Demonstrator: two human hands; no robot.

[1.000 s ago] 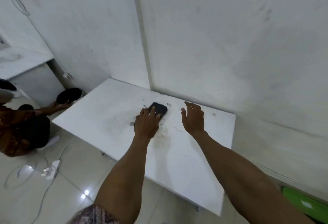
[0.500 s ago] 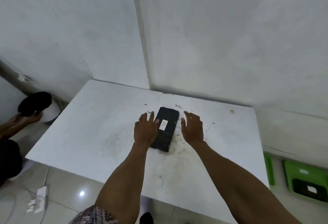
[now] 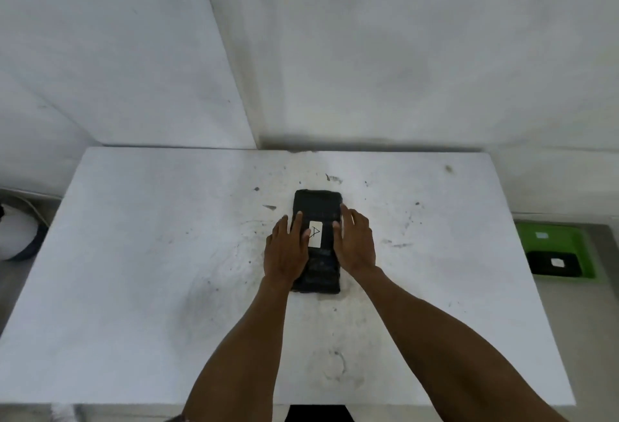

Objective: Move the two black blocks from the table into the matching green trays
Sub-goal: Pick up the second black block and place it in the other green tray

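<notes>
A long black block point(image 3: 318, 207) with a white label marked "A" lies on the white table point(image 3: 150, 271), near its middle. My left hand point(image 3: 284, 254) rests against the block's left side, fingertips on its top. My right hand point(image 3: 356, 244) presses against the block's right side. Both hands clasp the block, which still rests on the table. On the floor to the right sits a green tray point(image 3: 569, 237) with a white label and a second black block point(image 3: 552, 264) inside it.
White walls meet in a corner just behind the table. A white and dark rounded object point(image 3: 16, 237) with a cable sits on the floor at the left. A dark thing point(image 3: 318, 414) shows under the table's near edge.
The view has swung right and squared up on the table. Both hands have closed in from beside the block onto its two sides. The person at the left is out of view.
</notes>
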